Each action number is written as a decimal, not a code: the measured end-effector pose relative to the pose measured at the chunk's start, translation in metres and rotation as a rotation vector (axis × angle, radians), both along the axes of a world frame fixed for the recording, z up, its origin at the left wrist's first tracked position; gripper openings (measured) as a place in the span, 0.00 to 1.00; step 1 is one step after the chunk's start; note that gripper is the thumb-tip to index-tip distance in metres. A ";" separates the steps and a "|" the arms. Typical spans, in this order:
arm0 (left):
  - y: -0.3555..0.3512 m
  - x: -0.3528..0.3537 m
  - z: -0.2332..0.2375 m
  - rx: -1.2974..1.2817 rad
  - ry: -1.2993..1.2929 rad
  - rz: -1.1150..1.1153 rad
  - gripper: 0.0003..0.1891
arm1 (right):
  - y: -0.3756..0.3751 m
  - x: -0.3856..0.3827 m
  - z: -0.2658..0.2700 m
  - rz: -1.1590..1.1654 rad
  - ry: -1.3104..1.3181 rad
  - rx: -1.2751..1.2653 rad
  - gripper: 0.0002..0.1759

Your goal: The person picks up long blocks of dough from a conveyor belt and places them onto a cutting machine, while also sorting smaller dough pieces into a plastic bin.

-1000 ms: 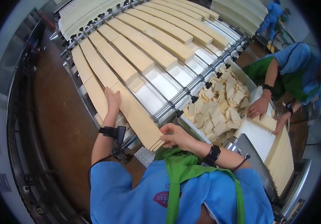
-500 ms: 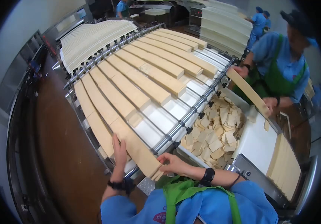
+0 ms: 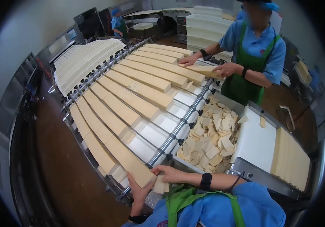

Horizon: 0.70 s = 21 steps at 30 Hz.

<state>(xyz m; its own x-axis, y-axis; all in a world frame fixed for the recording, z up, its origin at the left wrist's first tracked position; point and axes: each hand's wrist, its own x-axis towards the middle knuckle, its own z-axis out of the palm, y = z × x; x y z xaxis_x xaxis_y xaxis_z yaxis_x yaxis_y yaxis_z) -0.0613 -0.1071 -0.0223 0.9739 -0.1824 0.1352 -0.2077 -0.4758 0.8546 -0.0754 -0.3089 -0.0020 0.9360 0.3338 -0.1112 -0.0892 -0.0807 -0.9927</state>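
Long pale-beige stacks of thin sheets, cut in strips, lie in lanes on a white-bedded rack. The near end of one strip stack (image 3: pixel 130 159) sticks out over the rack's front rail toward me. My left hand (image 3: pixel 138 191) rests against its left side and end, fingers stretched out and not wrapped round it. At the end's right corner, my right hand (image 3: pixel 168 174) is closed, pinching a few small pale sheet pieces (image 3: pixel 161 185) that hang below the fingers.
A bin of loose sheet pieces (image 3: pixel 211 140) stands right of the metal rail (image 3: pixel 181 126). Beyond it is a white conveyor (image 3: pixel 255 140) with a pale layered stack (image 3: pixel 291 160). Across the rack, a co-worker (image 3: pixel 255 56) in a green apron handles another strip; another person (image 3: pixel 119 24) stands further back.
My left hand has moved from the strip's side down to its near end. Small end pieces have come away into my right hand. The co-worker has brought a strip onto the rack.
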 end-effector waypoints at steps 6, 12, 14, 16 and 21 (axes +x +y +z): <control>0.004 0.008 -0.005 -0.069 0.012 -0.070 0.59 | -0.094 -0.022 -0.030 -0.274 -0.240 -0.334 0.31; -0.001 0.009 0.001 -0.297 0.124 -0.120 0.59 | -0.190 -0.113 -0.049 -0.771 -0.249 -0.730 0.25; -0.002 0.009 0.005 -0.226 0.101 -0.098 0.59 | -0.203 -0.143 -0.064 -0.776 -0.137 -0.699 0.24; -0.001 0.009 0.005 -0.085 0.066 -0.085 0.59 | -0.204 -0.165 -0.061 -0.802 -0.105 -0.685 0.22; 0.017 0.046 -0.064 -0.313 -0.063 -0.228 0.60 | -0.202 -0.194 -0.095 -0.878 -0.166 -0.677 0.22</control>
<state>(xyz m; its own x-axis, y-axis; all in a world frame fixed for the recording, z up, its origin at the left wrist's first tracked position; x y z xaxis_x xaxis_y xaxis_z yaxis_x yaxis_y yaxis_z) -0.0155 -0.0902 -0.0859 0.9011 -0.3341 0.2765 -0.3345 -0.1295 0.9335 -0.2698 -0.5107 -0.0968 0.8374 -0.5313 0.1286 -0.2509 -0.5825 -0.7732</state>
